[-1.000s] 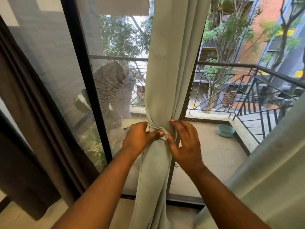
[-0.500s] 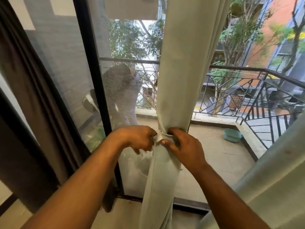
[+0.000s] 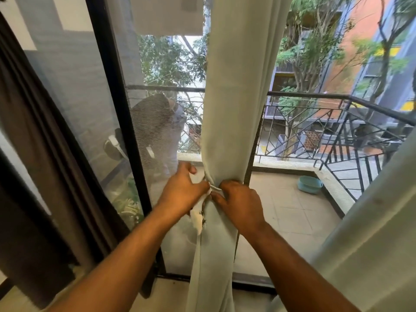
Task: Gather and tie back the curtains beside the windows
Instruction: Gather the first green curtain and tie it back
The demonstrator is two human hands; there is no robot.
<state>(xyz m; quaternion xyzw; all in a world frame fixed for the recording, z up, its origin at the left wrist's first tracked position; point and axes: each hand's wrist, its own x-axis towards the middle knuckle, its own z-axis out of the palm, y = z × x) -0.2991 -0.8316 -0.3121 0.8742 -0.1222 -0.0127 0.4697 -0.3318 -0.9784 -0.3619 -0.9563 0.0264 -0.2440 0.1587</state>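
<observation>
- Two bare forearms reach forward from the bottom edge and meet at the middle.
- The left hand (image 3: 183,192) has its fingers curled around a white cloth tie-back strip (image 3: 198,216), whose loose end hangs below the palm.
- The right hand (image 3: 239,202) pinches the same strip where it crosses the front of the gathered pale green fabric curtain (image 3: 231,113).
- That curtain hangs bunched into a narrow column in front of the black-framed glass door (image 3: 117,113), cinched at hand level.
- A second pale curtain panel (image 3: 369,233) fills the lower right.
- Outside, a teal plastic basin (image 3: 309,184) sits on the tiled balcony floor beside the black metal railing (image 3: 337,131).
</observation>
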